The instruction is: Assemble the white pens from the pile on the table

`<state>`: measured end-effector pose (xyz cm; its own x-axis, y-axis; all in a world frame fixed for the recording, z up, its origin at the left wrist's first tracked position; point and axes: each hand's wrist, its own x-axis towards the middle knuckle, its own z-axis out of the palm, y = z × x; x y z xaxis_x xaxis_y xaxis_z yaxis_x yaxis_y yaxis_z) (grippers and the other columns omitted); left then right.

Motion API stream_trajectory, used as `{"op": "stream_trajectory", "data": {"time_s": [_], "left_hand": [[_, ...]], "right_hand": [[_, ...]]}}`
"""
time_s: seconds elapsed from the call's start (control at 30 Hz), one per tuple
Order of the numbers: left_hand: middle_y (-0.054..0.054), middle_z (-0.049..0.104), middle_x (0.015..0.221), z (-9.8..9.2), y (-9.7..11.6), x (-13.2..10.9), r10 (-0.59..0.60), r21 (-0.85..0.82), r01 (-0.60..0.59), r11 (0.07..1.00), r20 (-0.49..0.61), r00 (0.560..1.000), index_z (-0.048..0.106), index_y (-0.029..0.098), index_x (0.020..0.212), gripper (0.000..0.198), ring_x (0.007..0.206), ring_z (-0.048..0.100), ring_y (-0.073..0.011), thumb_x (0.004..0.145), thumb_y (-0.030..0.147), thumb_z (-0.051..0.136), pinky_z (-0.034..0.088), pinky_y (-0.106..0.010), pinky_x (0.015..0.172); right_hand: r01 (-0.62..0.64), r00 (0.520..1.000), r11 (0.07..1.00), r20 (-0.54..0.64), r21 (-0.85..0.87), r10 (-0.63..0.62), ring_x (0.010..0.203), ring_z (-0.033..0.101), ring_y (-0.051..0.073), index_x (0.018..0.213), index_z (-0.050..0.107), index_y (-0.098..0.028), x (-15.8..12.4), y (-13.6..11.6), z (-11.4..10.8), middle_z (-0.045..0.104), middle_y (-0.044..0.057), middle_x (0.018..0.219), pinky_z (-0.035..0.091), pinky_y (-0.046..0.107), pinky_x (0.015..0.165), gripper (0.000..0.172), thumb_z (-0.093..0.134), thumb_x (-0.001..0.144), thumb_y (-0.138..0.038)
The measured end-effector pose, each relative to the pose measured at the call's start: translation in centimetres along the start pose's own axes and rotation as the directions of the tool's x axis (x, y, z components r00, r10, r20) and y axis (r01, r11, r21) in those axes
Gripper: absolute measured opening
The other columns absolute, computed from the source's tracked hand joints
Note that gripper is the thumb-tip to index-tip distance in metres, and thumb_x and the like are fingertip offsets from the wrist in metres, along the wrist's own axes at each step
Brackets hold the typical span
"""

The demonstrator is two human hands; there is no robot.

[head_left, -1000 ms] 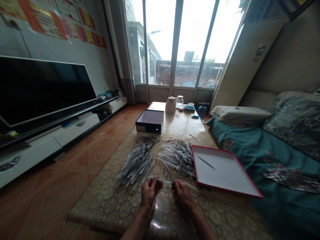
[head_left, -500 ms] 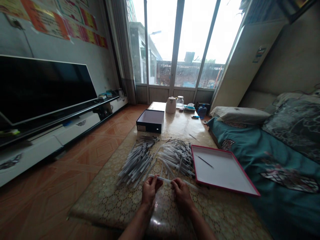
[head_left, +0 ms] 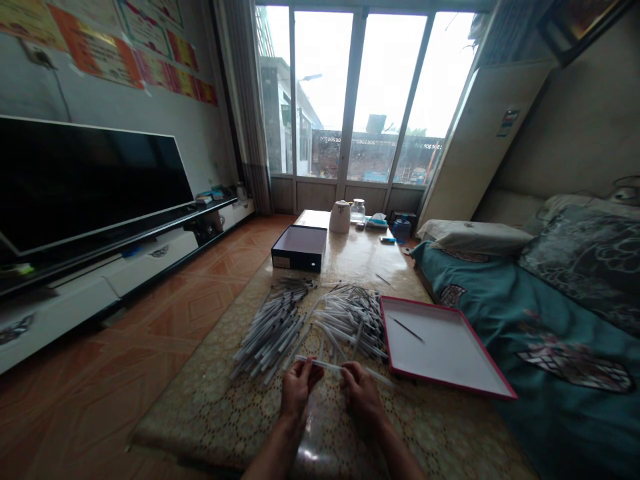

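We held a slim white tube [head_left: 328,365] roughly level between our hands, over the near part of the patterned surface [head_left: 200,413]. Our left hand [head_left: 299,388] had a narrow grip, pinching it near its left end; our right hand [head_left: 359,392] pinched the other end just as tightly. Beyond lay a left pile [head_left: 273,330] and a right pile [head_left: 350,315] of similar tubes. Just beside the latter, we had a shallow red-rimmed tray [head_left: 460,363] with a thin dark rod [head_left: 409,330] in it. Farther back stood an open dark box [head_left: 297,261].
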<state>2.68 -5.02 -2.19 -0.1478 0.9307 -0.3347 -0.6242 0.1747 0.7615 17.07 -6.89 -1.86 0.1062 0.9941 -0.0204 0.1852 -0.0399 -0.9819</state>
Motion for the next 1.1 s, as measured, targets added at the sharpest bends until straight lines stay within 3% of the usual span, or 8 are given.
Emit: {"op": "stream_trajectory", "data": {"time_s": [0.07,0.13,0.27,0.43,0.63,0.8,1.1], "left_hand": [[-0.004,0.068,0.063,0.0,0.0,0.1,0.001,0.007,-0.001,1.0,0.002,1.0,0.064,0.011,0.073,0.013,0.059,0.065,-0.014,0.066,0.019,0.071,0.055,-0.024,0.061],[-0.004,0.068,0.063,-0.1,-0.1,0.2,0.003,0.01,-0.003,1.0,0.008,1.0,0.065,0.01,0.074,0.014,0.059,0.065,-0.014,0.066,0.02,0.071,0.055,-0.025,0.061],[-0.004,0.067,0.063,-0.1,-0.2,0.3,-0.001,0.008,0.001,1.0,0.004,1.0,0.065,0.01,0.074,0.015,0.059,0.065,-0.0135,0.065,0.02,0.072,0.055,-0.024,0.06],[-0.005,0.067,0.063,0.0,-0.1,0.1,-0.004,0.001,0.004,1.0,0.001,1.0,0.064,0.009,0.075,0.012,0.06,0.065,-0.0137,0.068,0.018,0.069,0.055,-0.024,0.062],[-0.005,0.067,0.064,0.2,0.0,0.1,-0.017,0.008,0.018,1.0,-0.025,1.0,0.064,0.01,0.074,0.01,0.058,0.065,-0.0138,0.069,0.017,0.069,0.055,-0.024,0.061],[-0.005,0.067,0.064,0.2,0.1,0.0,-0.023,0.013,0.023,1.0,-0.025,0.999,0.064,0.009,0.075,0.01,0.058,0.065,-0.0136,0.069,0.016,0.068,0.055,-0.025,0.062],[-0.004,0.067,0.063,0.4,0.4,-0.2,-0.017,-0.058,0.015,0.998,-0.034,0.999,0.063,0.011,0.073,0.005,0.06,0.065,-0.0133,0.071,0.014,0.066,0.055,-0.025,0.063]], "right_hand": [[-0.042,0.999,0.999,0.005,0.0,0.042,0.034,0.042,0.009,0.069,0.057,-0.018,-0.1,0.0,0.0,0.052,-0.003,0.05,0.031,0.02,0.036,0.038,0.041,0.08,-0.05],[-0.024,1.0,1.0,-0.016,-0.013,0.024,0.035,0.043,0.009,0.063,0.055,-0.018,-0.1,-0.1,0.1,0.051,-0.003,0.048,0.031,0.019,0.036,0.039,0.041,0.08,-0.05],[0.047,0.999,0.999,-0.018,-0.012,-0.047,0.051,0.055,0.013,0.076,0.059,-0.018,-0.1,-0.2,-0.1,0.059,-0.001,0.056,0.039,0.02,0.046,0.027,0.056,0.072,-0.044],[-0.055,0.998,0.998,0.023,0.036,0.054,0.03,0.04,0.007,0.065,0.055,-0.018,-0.1,0.1,0.1,0.053,-0.004,0.048,0.028,0.018,0.032,0.04,0.041,0.08,-0.052],[-0.017,0.999,0.998,0.038,0.053,0.015,0.033,0.044,0.007,0.08,0.058,-0.018,0.0,0.6,0.0,0.06,-0.002,0.06,0.031,0.018,0.031,0.033,0.05,0.075,-0.049],[-0.032,0.998,0.999,0.053,0.044,0.03,0.029,0.041,0.005,0.069,0.055,-0.016,0.1,0.7,0.1,0.06,-0.001,0.057,0.028,0.016,0.029,0.041,0.041,0.079,-0.054],[-0.085,0.996,0.957,0.007,0.277,0.087,0.034,0.05,0.007,0.08,0.045,-0.019,0.1,0.9,-0.4,0.062,-0.001,0.073,0.032,0.015,0.026,0.034,0.058,0.068,-0.048]]}}
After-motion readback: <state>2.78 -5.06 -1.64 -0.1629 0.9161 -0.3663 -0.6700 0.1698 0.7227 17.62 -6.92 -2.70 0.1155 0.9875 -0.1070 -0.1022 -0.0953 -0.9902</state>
